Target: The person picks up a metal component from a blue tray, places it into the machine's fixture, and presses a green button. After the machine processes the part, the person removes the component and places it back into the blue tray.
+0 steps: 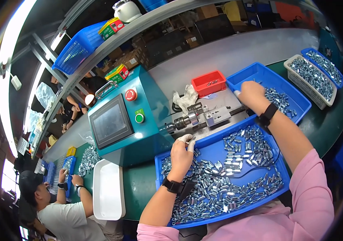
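Note:
My left hand (180, 157), with white covers on its fingertips, is over the left side of a large blue tray (284, 176). Its thumb and finger pinch a small silver metal part (193, 138), just below the chuck (181, 123) of the bench machine. My right hand (252, 95) is curled closed at the right end of the machine's metal slide block (218, 115), beside a second blue tray (242, 73). What its fingers hold, if anything, is hidden. Many shiny hex metal fittings (236, 158) lie in the large tray.
The teal machine housing (155, 100) carries a screen (111, 120), a red stop button (131, 94) and a green button (139, 117). A red bin (209, 83) and white cloth (185, 99) sit behind the slide. A white tray (109, 190) separates me from a co-worker (65, 217) at left.

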Action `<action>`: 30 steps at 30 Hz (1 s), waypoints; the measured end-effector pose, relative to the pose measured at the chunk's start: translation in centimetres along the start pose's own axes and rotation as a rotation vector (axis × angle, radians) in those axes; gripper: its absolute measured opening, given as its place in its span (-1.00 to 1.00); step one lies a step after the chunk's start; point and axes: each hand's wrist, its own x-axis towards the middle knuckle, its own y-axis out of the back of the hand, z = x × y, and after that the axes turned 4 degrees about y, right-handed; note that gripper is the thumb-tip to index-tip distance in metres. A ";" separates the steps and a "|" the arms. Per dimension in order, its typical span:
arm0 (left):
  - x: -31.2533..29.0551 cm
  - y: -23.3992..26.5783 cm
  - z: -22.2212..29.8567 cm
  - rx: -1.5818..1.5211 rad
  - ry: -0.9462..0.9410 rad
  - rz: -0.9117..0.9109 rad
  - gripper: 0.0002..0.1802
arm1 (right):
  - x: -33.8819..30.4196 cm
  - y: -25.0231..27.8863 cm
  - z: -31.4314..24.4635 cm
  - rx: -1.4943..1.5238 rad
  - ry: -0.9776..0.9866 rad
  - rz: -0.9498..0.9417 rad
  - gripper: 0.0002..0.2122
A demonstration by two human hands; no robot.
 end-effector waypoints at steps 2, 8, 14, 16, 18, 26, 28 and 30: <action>0.0 -0.3 0.3 -0.025 -0.013 0.015 -0.81 | -0.8 -0.4 -2.5 0.175 0.062 -0.021 -0.71; 1.3 -0.6 2.0 0.147 -0.325 0.081 -0.80 | -3.1 -6.5 -4.7 0.848 0.198 0.097 -0.72; 5.4 -2.0 6.2 0.281 -0.325 0.083 -0.81 | -2.5 -7.5 -3.3 1.196 0.100 0.105 -0.77; 7.2 -2.4 5.8 0.329 -0.306 0.051 -0.82 | -2.3 -7.0 -3.5 1.265 0.055 0.048 -0.77; 8.6 -2.9 5.2 0.402 -0.269 -0.012 -0.83 | -2.4 -6.5 -3.6 1.299 0.017 0.013 -0.77; 10.0 -2.6 5.4 0.502 -0.343 -0.109 -0.87 | -2.4 -6.2 -3.9 1.251 0.106 -0.026 -0.80; 8.7 -2.2 6.0 0.486 -0.334 -0.053 -0.86 | -2.4 -5.9 -3.7 1.091 0.136 -0.036 -0.80; 7.4 -1.8 6.8 0.441 -0.355 0.075 -0.84 | -2.6 -5.5 -3.4 1.009 0.153 -0.051 -0.79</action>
